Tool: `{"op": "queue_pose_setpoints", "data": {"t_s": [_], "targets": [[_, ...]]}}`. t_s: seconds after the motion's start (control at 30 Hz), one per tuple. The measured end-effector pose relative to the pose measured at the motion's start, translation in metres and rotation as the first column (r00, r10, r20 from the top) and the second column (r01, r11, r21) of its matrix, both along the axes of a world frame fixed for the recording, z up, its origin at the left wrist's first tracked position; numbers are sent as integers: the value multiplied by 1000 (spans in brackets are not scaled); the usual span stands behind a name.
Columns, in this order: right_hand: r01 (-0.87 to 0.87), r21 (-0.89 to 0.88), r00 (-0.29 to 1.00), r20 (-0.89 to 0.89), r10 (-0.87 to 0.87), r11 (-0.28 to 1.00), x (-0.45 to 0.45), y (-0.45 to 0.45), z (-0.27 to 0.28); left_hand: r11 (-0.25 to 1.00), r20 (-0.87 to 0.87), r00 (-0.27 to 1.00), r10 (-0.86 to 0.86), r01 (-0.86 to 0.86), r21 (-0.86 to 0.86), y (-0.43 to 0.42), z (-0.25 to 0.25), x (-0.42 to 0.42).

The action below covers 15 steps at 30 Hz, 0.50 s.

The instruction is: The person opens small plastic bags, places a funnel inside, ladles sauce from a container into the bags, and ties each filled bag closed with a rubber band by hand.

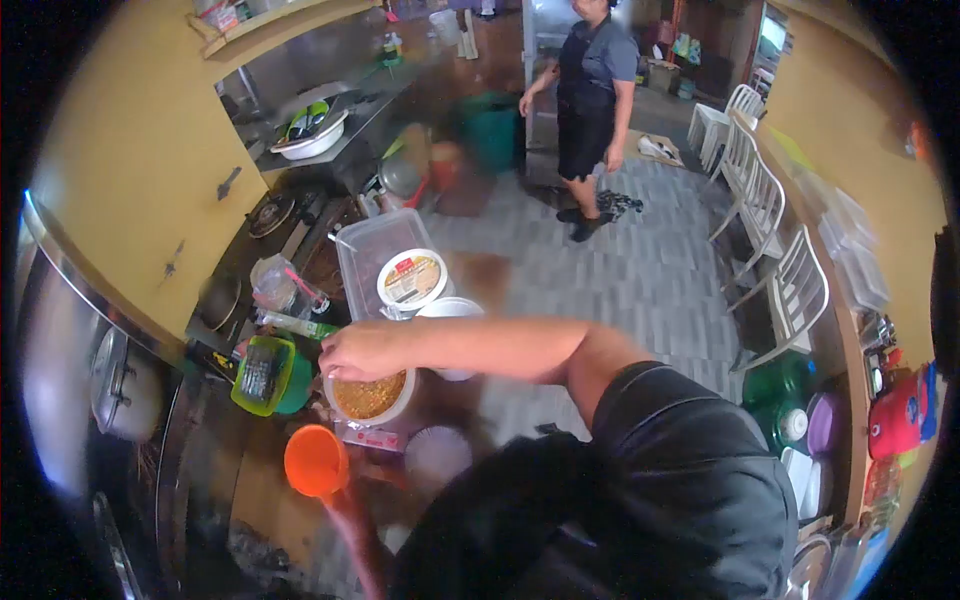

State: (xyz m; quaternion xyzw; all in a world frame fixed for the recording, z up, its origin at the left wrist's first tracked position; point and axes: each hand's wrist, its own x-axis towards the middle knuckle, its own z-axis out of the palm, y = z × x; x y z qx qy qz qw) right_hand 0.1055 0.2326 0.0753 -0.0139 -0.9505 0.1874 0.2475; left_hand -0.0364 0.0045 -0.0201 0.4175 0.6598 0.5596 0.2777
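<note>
My left hand (340,502), low in the view, holds an orange plastic cup (308,462) by its lower side; most of its fingers are hidden. My right hand (352,352) reaches across over the upper left rim of a round white tub (372,402). Yellow-orange food with small pieces fills this tub. The right fingers are bent together, and what they grip, if anything, is too small to tell. Left of the tub stands a green container (292,385) with a lime-green basket. Behind the right forearm is another white tub (450,308), partly covered.
A labelled lid (412,279) lies by a clear plastic bin (365,250). A person (590,90) in dark clothing stands on the tiled floor. White chairs (785,290) line the right wall. Stove burners (270,213) and a white basin (310,145) are at the back left.
</note>
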Motion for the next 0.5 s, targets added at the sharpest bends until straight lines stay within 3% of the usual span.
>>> {"op": "queue_pose_setpoints", "data": {"t_s": [0.1, 0.13, 0.17, 0.2, 0.23, 0.27, 0.3, 0.37, 0.4, 0.43, 0.5], "targets": [[24, 17, 1000, 13, -24, 1000, 10, -2, 14, 991, 39, 998, 39, -44, 129, 1, -14, -7], [-5, 57, 998, -69, 9, 998, 11, 1, 13, 990, -56, 997, 62, -54, 133, 0, -16, -11], [45, 29, 998, -37, -44, 999, 16, -1, 21, 989, -149, 985, 90, -71, 128, -4, -19, -12], [71, 3, 995, -72, -70, 997, 18, 0, 26, 975, -57, 991, 123, -110, 194, -1, -15, -2], [176, -143, 982, -44, -184, 974, 25, -1, 29, 983, -37, 989, 145, -140, 116, -1, -17, -7], [172, -172, 962, -182, -203, 970, 29, 1, 31, 985, -18, 986, 167, -166, 38, -1, -19, -11], [330, -365, 931, -30, -365, 871, 36, -8, 50, 972, -55, 987, 153, -160, -173, -8, -26, -28], [149, -608, 926, -190, -325, 780, 39, 7, 40, 985, 96, 980, 172, -171, -25, -8, -16, -16], [116, -668, 884, -269, -383, 735, 39, 8, 41, 979, 101, 974, 204, -200, -45, -9, -10, -12], [-33, -740, 841, -384, -381, 672, 38, 10, 38, 984, 53, 983, 178, -178, -16, -9, -2, -7], [39, -771, 810, -348, -472, 636, 42, 11, 40, 987, 5, 988, 157, -157, 20, -11, -1, -5]]}}
